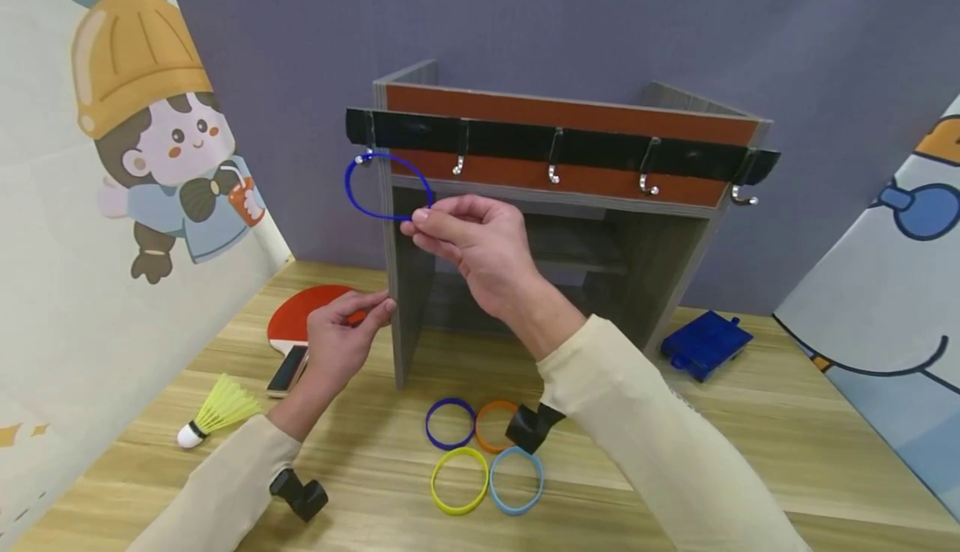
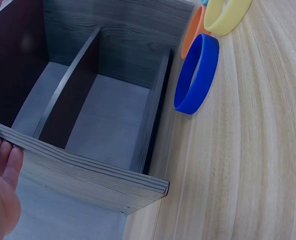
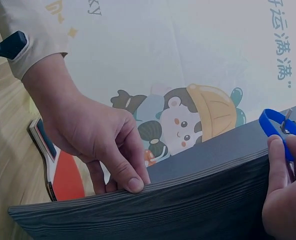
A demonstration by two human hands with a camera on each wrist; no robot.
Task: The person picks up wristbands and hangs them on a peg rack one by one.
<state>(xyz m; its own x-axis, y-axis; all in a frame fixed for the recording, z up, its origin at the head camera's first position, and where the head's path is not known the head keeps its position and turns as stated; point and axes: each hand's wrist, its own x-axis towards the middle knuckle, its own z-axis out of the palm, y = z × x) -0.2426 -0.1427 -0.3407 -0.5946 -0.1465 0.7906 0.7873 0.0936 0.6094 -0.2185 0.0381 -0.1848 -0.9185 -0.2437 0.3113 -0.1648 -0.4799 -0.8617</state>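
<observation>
My right hand pinches a blue wristband between thumb and fingers, in front of the shelf's upper left corner. The band's far side meets the leftmost hook; in the right wrist view the hook's tip shows within the loop. Lower down, my left hand holds the front edge of the left side panel of a grey wooden shelf. In the right wrist view its thumb lies on that edge, with the other fingers on the outer side.
Several bare hooks line the black rail. On the table lie dark blue, orange, yellow and light blue wristbands. A red paddle, phone-like object and shuttlecock lie left; a blue box lies right.
</observation>
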